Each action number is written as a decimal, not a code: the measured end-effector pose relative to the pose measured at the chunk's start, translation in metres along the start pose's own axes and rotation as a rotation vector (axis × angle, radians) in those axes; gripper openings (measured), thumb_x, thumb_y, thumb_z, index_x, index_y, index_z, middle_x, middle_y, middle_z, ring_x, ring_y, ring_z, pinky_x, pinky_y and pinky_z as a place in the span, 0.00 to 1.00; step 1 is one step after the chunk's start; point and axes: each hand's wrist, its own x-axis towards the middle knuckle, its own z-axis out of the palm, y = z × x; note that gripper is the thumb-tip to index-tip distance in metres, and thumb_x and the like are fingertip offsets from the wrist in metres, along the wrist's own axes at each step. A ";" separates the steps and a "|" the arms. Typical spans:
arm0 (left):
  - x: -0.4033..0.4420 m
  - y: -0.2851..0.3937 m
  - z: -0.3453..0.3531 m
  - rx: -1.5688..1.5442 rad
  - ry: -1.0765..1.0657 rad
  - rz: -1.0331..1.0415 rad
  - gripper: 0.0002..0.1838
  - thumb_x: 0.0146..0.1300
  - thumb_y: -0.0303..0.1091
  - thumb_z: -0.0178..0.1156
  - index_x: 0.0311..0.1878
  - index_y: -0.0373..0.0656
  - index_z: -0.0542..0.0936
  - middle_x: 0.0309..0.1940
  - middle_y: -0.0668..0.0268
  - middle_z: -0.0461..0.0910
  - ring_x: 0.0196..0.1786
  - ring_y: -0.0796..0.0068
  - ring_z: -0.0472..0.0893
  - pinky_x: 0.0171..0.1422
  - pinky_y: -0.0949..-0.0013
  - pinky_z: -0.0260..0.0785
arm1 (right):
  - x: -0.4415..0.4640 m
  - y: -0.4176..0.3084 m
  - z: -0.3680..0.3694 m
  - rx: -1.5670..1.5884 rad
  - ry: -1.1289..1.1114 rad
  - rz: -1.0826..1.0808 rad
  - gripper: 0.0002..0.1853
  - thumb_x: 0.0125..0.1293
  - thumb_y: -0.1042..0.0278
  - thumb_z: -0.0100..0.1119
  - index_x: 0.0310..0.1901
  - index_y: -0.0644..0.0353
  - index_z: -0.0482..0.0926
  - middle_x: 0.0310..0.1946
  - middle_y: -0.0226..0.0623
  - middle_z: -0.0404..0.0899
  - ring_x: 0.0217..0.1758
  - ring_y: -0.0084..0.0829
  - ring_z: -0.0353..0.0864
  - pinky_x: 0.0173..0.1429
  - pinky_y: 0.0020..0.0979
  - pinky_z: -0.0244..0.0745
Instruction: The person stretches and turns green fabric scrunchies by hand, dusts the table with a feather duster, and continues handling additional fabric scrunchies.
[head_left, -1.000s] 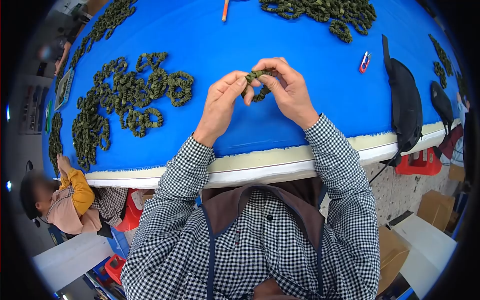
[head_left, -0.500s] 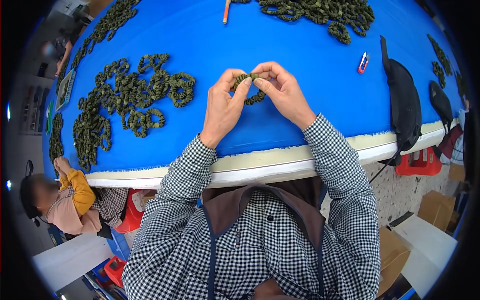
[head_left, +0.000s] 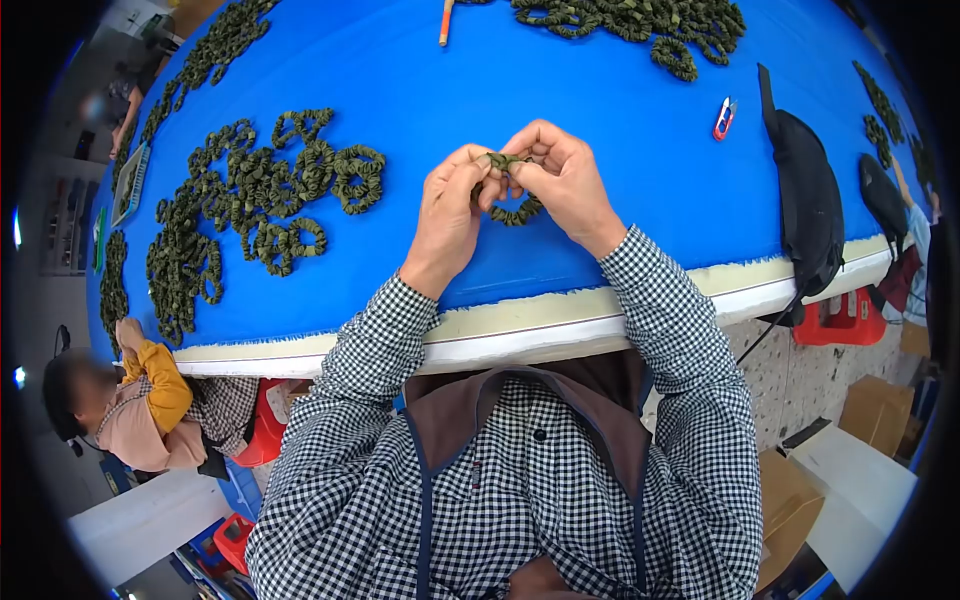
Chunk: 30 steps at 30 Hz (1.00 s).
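Note:
A dark green gathered fabric scrunchie (head_left: 516,214) is held above the blue table by both hands. My left hand (head_left: 450,205) pinches its upper edge between thumb and fingers. On the other side, my right hand (head_left: 565,185) pinches the same edge, so the fingertips of both hands nearly meet. The lower part of the ring hangs below the fingers; part of it is hidden behind them. A spread heap of similar green scrunchies (head_left: 255,190) lies to the left of my hands.
Another scrunchie pile (head_left: 650,20) lies at the far side. Red-handled thread snips (head_left: 724,120) and a black bag (head_left: 808,200) are on the right of the blue table (head_left: 620,90). An orange-tipped stick (head_left: 446,25) lies ahead. A person in yellow sleeves (head_left: 165,380) sits at left.
Both hands have shifted slightly, and the pinched upper edge of the scrunchie now looks flatter and more stretched between the fingertips. The ring hangs a little lower.

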 end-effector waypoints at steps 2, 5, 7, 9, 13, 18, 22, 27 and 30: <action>-0.001 0.001 0.003 -0.159 -0.010 -0.057 0.09 0.68 0.31 0.46 0.33 0.42 0.75 0.19 0.71 0.68 0.27 0.82 0.67 0.39 0.77 0.63 | 0.000 -0.001 -0.001 0.121 -0.002 0.070 0.05 0.58 0.81 0.56 0.36 0.63 0.77 0.28 0.34 0.79 0.27 0.18 0.74 0.30 0.17 0.71; -0.001 0.001 0.002 -0.259 -0.027 -0.104 0.09 0.68 0.31 0.46 0.33 0.42 0.74 0.20 0.71 0.68 0.28 0.81 0.67 0.40 0.75 0.64 | 0.001 -0.005 -0.005 0.230 -0.033 0.133 0.05 0.59 0.81 0.55 0.36 0.63 0.77 0.28 0.35 0.79 0.27 0.19 0.74 0.31 0.17 0.71; -0.001 0.001 0.001 -0.357 -0.039 -0.146 0.09 0.68 0.31 0.45 0.33 0.42 0.74 0.21 0.71 0.68 0.28 0.81 0.68 0.42 0.74 0.65 | 0.001 -0.007 -0.008 0.339 -0.070 0.196 0.04 0.60 0.80 0.54 0.37 0.63 0.76 0.29 0.37 0.79 0.27 0.19 0.75 0.32 0.18 0.72; 0.000 0.000 -0.003 -0.351 -0.055 -0.139 0.09 0.69 0.31 0.45 0.34 0.42 0.74 0.21 0.70 0.69 0.29 0.81 0.68 0.42 0.74 0.65 | 0.002 -0.006 -0.011 0.363 -0.083 0.204 0.05 0.60 0.80 0.54 0.37 0.63 0.76 0.29 0.37 0.79 0.27 0.19 0.74 0.33 0.18 0.72; 0.002 0.000 -0.007 -0.336 -0.110 -0.127 0.09 0.69 0.32 0.46 0.35 0.41 0.74 0.23 0.69 0.70 0.29 0.80 0.68 0.42 0.74 0.66 | 0.002 -0.002 -0.014 0.431 -0.112 0.230 0.05 0.62 0.79 0.53 0.39 0.63 0.76 0.31 0.38 0.80 0.27 0.20 0.74 0.35 0.18 0.72; 0.003 0.008 -0.008 -0.178 -0.063 -0.167 0.06 0.68 0.32 0.50 0.40 0.40 0.74 0.21 0.71 0.69 0.33 0.77 0.71 0.51 0.72 0.66 | 0.001 0.001 -0.011 0.383 -0.074 0.190 0.07 0.63 0.79 0.55 0.43 0.63 0.75 0.33 0.38 0.80 0.30 0.21 0.77 0.37 0.19 0.74; 0.002 0.003 -0.006 0.552 0.239 0.276 0.08 0.67 0.29 0.56 0.48 0.39 0.74 0.31 0.65 0.76 0.35 0.81 0.75 0.41 0.77 0.69 | 0.003 0.001 -0.012 0.284 0.054 0.219 0.09 0.64 0.78 0.57 0.46 0.62 0.75 0.37 0.39 0.81 0.37 0.24 0.80 0.40 0.21 0.76; -0.006 0.016 -0.006 0.414 0.143 0.080 0.16 0.65 0.25 0.59 0.56 0.38 0.71 0.36 0.60 0.79 0.40 0.77 0.80 0.36 0.78 0.73 | 0.001 -0.002 -0.011 0.099 0.073 0.151 0.12 0.63 0.78 0.59 0.49 0.62 0.76 0.41 0.40 0.83 0.44 0.26 0.81 0.41 0.23 0.76; -0.004 0.009 -0.006 0.315 0.157 0.073 0.20 0.65 0.25 0.59 0.59 0.38 0.69 0.39 0.58 0.79 0.41 0.75 0.81 0.34 0.78 0.75 | -0.002 -0.001 -0.008 -0.078 0.048 0.098 0.14 0.64 0.78 0.58 0.52 0.61 0.75 0.45 0.41 0.82 0.46 0.27 0.82 0.49 0.25 0.76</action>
